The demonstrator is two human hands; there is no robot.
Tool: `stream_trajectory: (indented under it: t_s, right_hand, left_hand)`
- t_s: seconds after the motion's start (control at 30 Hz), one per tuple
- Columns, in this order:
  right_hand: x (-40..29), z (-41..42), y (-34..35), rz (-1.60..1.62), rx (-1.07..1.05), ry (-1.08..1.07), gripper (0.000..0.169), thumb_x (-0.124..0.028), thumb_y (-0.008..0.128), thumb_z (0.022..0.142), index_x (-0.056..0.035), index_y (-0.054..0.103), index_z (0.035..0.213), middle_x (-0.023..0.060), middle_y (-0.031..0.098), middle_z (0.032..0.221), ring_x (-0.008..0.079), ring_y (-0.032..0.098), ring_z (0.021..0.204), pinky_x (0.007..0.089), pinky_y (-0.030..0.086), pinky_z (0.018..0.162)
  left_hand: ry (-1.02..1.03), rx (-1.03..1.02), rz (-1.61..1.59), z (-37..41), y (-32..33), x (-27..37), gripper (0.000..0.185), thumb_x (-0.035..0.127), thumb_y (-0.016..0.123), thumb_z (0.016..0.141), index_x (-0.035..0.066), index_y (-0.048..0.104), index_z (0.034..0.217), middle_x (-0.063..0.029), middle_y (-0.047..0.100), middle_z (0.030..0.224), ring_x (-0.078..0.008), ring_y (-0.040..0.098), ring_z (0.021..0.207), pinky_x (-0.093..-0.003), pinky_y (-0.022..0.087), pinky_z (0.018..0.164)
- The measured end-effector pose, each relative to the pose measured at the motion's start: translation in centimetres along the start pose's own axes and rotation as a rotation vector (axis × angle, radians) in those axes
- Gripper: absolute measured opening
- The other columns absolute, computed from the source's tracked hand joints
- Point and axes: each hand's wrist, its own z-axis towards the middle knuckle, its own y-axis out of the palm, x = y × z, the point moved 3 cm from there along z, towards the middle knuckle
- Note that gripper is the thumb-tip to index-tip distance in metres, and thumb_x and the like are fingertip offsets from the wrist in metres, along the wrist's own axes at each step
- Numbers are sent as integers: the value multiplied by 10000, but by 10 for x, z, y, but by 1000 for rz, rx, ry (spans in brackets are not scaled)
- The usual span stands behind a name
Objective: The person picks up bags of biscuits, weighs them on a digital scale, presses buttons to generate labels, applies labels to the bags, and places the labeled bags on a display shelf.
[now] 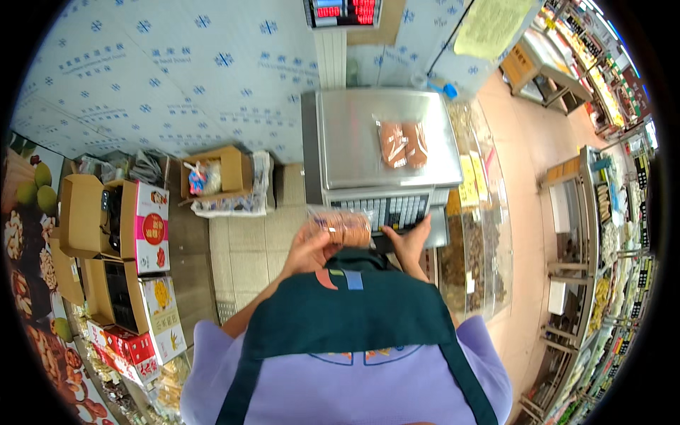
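Note:
My left hand [311,248] grips a clear plastic pack of round brown biscuits or similar food [342,227], just in front of the scale's keypad. My right hand [411,244] is spread at the lower right edge of the keypad [401,212], thumb and fingers apart, holding nothing that I can see. Beyond the keypad lies the scale's steel weighing plate [350,138]. On its right half rests another clear pack with two brown rows [404,143]. A display with red digits [345,11] stands on a pole behind the plate.
Right of the scale are clear bins of dried goods [483,255] with yellow written signs. Open cardboard boxes [85,212] stand at the left, and a small carton [234,170] sits by the panelled wall [212,79]. Shelves with produce [611,212] line the far right.

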Motion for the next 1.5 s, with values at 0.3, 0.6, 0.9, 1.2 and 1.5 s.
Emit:
stream_trajectory:
  t_s: [0.3,0.6,0.9,1.2,1.5]
  right_hand:
    - [86,41,-17,562,-430,176,201,-148,615,925,27,604,1022,27,643,882,99,582,804,251,468,734]
    - [81,49,-20,501,-447,161,335,-278,618,924,18,604,1080,23,635,885,98,555,791,261,452,728]
    - [53,105,-11,1076,-161,803,290,-349,552,947,-122,552,766,-57,524,646,38,455,526,171,364,470]
    - [64,131,3,1088,-27,995,278,-240,656,858,-113,502,664,-25,440,555,79,347,394,204,241,343]
    - [11,119,-33,946,392,566,210,-204,604,864,-72,518,724,-9,418,596,97,382,481,239,325,446]
  left_hand:
    - [-41,-25,13,-4,15,-3,512,89,627,858,12,423,1322,-147,537,1268,-265,539,1190,-420,423,1043]
    - [-2,-40,-8,-6,12,-13,513,106,629,867,22,415,1326,-138,534,1272,-264,549,1172,-421,434,1025]
    - [-16,-48,92,-9,11,-18,612,188,641,843,3,368,1358,-180,509,1306,-298,523,1205,-438,404,1052]
    - [-1,-46,66,-14,12,-20,594,181,639,848,6,378,1352,-188,508,1307,-303,524,1207,-432,414,1045]
    - [-6,-35,49,-19,8,-18,591,173,631,851,1,370,1352,-184,511,1301,-297,523,1207,-431,416,1044]
